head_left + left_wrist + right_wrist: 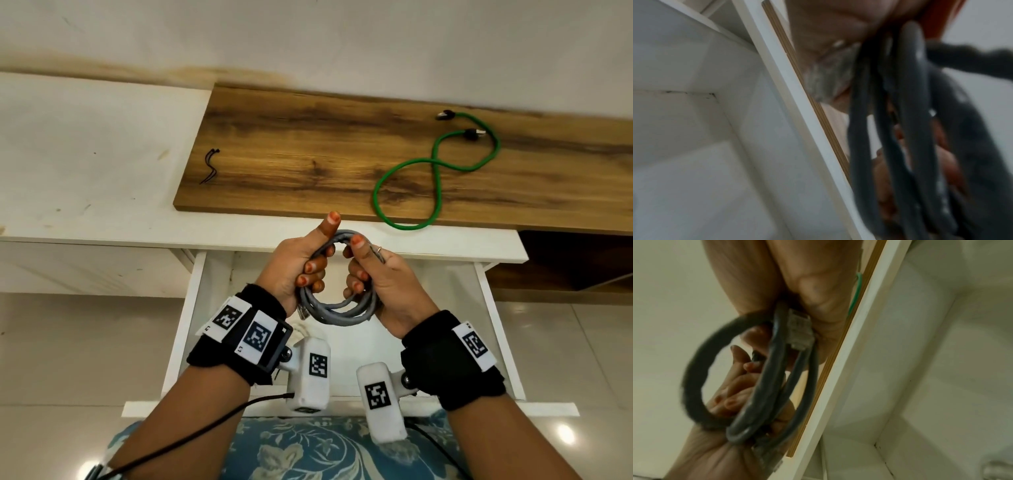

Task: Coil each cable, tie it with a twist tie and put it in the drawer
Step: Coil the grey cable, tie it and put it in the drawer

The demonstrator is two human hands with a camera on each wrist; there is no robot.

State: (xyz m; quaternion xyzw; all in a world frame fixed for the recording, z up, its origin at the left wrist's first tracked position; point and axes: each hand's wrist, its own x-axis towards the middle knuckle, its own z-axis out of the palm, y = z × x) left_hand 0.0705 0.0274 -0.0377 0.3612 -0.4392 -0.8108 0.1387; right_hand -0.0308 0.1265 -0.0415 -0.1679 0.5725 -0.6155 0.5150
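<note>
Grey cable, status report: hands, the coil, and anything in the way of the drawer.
Left hand and right hand both grip the grey cable, coiled, above the open drawer. No tie seen on it. Twist ties and green cable on the wooden top. Drawer path unobstructed.

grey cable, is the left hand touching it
Touching: head view shows the left hand with fingers curled round the grey cable.

A coiled grey network cable point(337, 310) with clear plastic plugs sits between hands with orange-painted nails, above a white wooden drawer point(191, 301). A looped bright green cable point(435, 178) (black-collared ends) and thin black twist ties point(209, 166) lie on a brown wood-grain board point(291, 157). Black wristbands point(452, 363) carry black-and-white square markers; teal floral fabric point(308, 452) fills the bottom edge.
</note>
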